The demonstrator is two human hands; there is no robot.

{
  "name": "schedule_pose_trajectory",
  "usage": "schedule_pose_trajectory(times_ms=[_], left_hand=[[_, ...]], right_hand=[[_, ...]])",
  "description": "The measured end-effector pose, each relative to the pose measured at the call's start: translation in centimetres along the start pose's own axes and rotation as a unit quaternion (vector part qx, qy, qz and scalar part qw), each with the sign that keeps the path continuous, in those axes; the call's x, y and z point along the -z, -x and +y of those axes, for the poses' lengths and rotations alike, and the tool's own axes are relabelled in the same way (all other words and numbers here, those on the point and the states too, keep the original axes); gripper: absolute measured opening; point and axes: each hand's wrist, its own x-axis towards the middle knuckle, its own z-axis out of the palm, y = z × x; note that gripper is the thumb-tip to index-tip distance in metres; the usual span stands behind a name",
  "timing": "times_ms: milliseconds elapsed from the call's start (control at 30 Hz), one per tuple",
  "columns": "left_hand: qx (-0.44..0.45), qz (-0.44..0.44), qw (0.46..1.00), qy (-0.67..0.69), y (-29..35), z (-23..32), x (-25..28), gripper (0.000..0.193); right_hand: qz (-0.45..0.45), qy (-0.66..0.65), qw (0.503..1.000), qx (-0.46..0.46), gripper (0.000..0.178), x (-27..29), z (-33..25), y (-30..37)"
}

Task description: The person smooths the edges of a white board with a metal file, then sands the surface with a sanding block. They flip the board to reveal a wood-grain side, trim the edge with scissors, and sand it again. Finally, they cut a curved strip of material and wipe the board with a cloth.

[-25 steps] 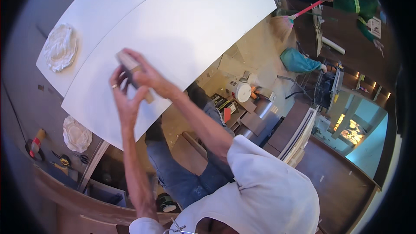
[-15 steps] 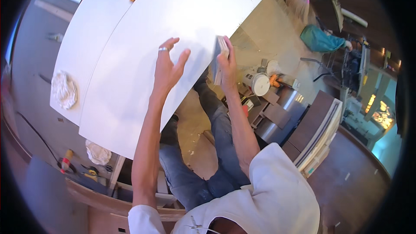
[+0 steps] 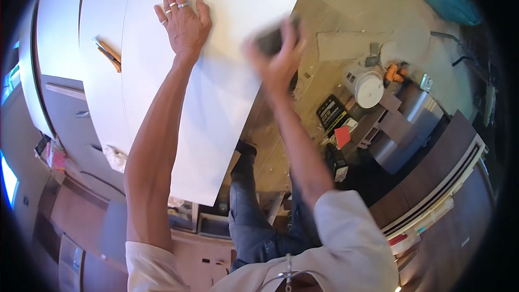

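Note:
A large white panel [image 3: 216, 92] lies flat in front of me, with a second white panel [image 3: 102, 92] beside it on the left. My left hand [image 3: 183, 19] rests flat on the near panel, fingers spread, with rings on them. My right hand [image 3: 275, 57] is blurred with motion near the panel's right edge and is shut on a small dark grey block [image 3: 268, 38], pressed against the surface.
A pencil-like tool with an orange handle [image 3: 108, 54] lies on the left panel. On the floor at right stand a white bucket [image 3: 365, 86], an orange drill [image 3: 394, 72], boxes [image 3: 332, 113] and a metal appliance [image 3: 411, 124]. A teal bag [image 3: 451, 0] lies farther off.
The view has swung, so the panels fill more of the picture. My left hand has moved apart from my right and lies flat; my right hand has slid the block along the panel's right edge.

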Motion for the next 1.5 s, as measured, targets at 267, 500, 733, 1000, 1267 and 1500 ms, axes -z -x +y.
schedule_pose_trajectory(times_ms=[267, 500, 733, 1000, 1267, 1500], left_hand=[[0.011, -0.027, 1.000, -0.002, -0.7, 1.4, 0.9, 0.043], [0.020, -0.044, 0.999, -0.006, -0.1, 1.1, 1.6, 0.042], [0.003, -0.069, 0.998, -0.001, -1.4, 1.3, 1.1, 0.046], [0.012, -0.067, 0.998, 0.009, -0.8, 0.9, 1.7, 0.047], [0.019, -0.066, 0.997, 0.023, -1.2, 0.9, 1.5, 0.047], [0.006, -0.073, 0.997, 0.026, -1.6, 1.1, 1.3, 0.051]], right_hand=[[0.010, 0.067, 0.998, -0.002, 0.088, 0.3, 0.8, -16.6], [-0.011, 0.102, 0.994, -0.042, 0.095, 0.7, 0.4, -2.1], [0.071, 0.173, 0.982, 0.006, 0.094, -1.8, 1.2, -34.9], [0.036, 0.159, 0.986, -0.017, 0.098, -1.9, 2.3, -23.4], [0.010, 0.147, 0.989, -0.018, 0.102, -2.0, 3.4, -30.5], [0.048, 0.165, 0.985, -0.035, 0.098, -2.2, 3.3, -40.2]])
